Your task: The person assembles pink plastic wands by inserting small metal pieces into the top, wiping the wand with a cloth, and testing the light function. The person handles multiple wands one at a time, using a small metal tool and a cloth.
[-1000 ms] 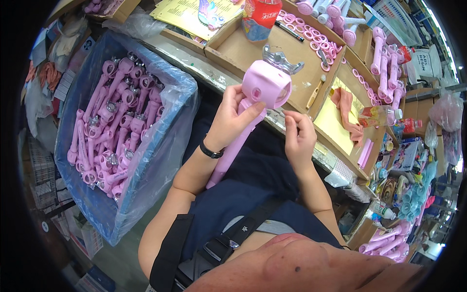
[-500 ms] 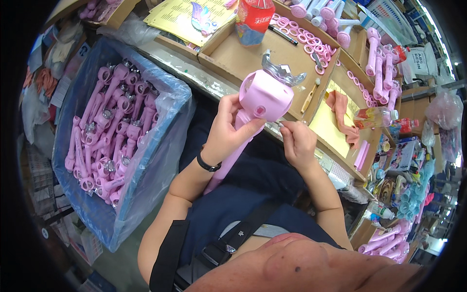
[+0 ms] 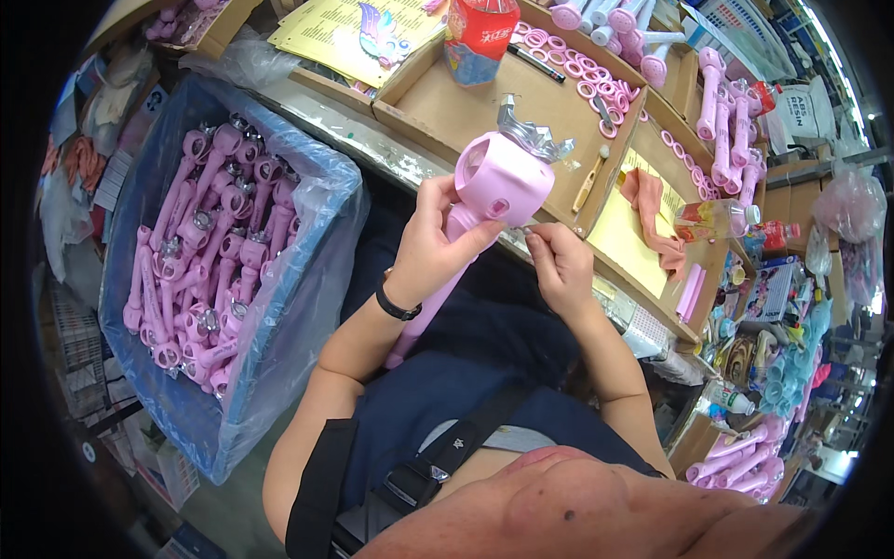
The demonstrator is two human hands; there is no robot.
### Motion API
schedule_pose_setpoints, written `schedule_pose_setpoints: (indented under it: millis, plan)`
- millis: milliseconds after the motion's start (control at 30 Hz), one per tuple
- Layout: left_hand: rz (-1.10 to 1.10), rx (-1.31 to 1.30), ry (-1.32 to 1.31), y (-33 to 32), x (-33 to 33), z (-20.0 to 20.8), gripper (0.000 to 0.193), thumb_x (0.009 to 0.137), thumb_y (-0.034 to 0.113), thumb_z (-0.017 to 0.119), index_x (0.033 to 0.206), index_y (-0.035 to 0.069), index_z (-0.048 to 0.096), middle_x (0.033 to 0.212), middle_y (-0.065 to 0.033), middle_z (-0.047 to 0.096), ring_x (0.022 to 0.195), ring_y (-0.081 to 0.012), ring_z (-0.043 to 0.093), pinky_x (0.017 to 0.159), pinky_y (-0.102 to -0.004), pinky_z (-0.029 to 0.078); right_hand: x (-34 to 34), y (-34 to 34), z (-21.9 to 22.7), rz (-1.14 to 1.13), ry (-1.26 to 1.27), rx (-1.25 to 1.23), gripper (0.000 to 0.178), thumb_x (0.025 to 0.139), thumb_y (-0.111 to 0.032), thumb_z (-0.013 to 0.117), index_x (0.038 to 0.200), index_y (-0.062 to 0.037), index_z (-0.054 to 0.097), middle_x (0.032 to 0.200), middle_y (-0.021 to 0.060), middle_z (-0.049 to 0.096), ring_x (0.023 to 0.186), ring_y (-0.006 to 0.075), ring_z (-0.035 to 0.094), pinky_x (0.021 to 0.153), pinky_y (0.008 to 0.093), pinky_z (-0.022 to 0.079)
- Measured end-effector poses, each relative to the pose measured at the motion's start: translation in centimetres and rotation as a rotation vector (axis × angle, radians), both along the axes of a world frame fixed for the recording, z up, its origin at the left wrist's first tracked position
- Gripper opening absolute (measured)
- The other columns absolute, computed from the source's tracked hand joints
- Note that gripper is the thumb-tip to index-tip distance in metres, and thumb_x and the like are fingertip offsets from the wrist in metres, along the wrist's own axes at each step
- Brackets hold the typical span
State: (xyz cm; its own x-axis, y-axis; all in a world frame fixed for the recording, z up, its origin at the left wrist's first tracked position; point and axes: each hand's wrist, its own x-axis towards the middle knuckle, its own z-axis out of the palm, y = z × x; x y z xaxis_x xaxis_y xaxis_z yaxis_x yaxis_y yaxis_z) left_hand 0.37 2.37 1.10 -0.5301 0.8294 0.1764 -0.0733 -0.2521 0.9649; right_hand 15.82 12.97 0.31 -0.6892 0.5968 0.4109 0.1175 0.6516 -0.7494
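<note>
A pink plastic toy wand (image 3: 504, 179) with a round, hollow head lies tilted in my left hand (image 3: 434, 233). My left fingers and thumb wrap its neck, and its handle slants down toward my lap. On the head's far end sits a silver crown (image 3: 535, 136). A small, darker pink oval shows on the head's side, just beyond my left thumb. My right hand (image 3: 562, 265) is closed in a pinch close beside the head's lower edge. What its fingertips hold, if anything, is too small to make out.
At left stands a blue bin (image 3: 346, 183) lined with clear plastic, full of similar pink wands. Across the bench, a cardboard tray (image 3: 438, 107) holds pink rings (image 3: 596, 88), a red-labelled bottle (image 3: 480, 42) and a black pen. An orange cloth (image 3: 652, 219) lies on yellow paper at right.
The wand and both hands sit slightly further left in the picture, as do the surroundings. My right fingertips have tilted a little against the wand head's lower edge. My left grip is unchanged.
</note>
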Motion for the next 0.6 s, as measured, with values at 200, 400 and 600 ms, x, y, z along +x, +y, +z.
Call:
schedule_pose_setpoints:
  millis: [200, 400, 600]
  plan:
    - [-0.030, -0.021, 0.007, -0.1, -0.2, -0.9, 0.054, 0.080, 0.011, 0.072, 0.118, -0.003, 0.036, 0.111, -0.0165, 0.054, 0.103, -0.0170, 0.054, 0.088, -0.0294, 0.044, 0.5, 1.9, 1.4, 0.216, -0.092, -1.577, 0.025, 0.095, -0.026, 0.053, 0.094, -0.0018, 0.056, 0.057, -0.0057, 0.039, 0.042, 0.0045, 0.032, 0.037, 0.0191, 0.028]
    - [-0.040, -0.072, -0.164, 0.0, -0.9, -1.1, 0.059, 0.083, 0.013, 0.069, 0.126, -0.003, 0.032, 0.113, -0.0172, 0.055, 0.102, -0.0158, 0.055, 0.086, -0.0281, 0.046, 0.3, -0.2, 1.2, 0.056, -0.206, -0.802, 0.020, 0.092, -0.019, 0.056, 0.099, -0.0008, 0.053, 0.070, 0.0037, 0.053, 0.054, 0.0128, 0.051, 0.049, 0.0240, 0.041]
    - [-0.037, -0.005, -0.086, 0.0, -0.6, -1.1, 0.058, 0.084, 0.013, 0.068, 0.127, -0.002, 0.033, 0.114, -0.0163, 0.054, 0.102, -0.0148, 0.054, 0.085, -0.0274, 0.047, 0.1, 0.2, 0.9, 0.035, -0.095, -0.015, 0.015, 0.089, -0.014, 0.058, 0.093, -0.0004, 0.058, 0.067, 0.0109, 0.056, 0.055, 0.0243, 0.056, 0.052, 0.0332, 0.044]
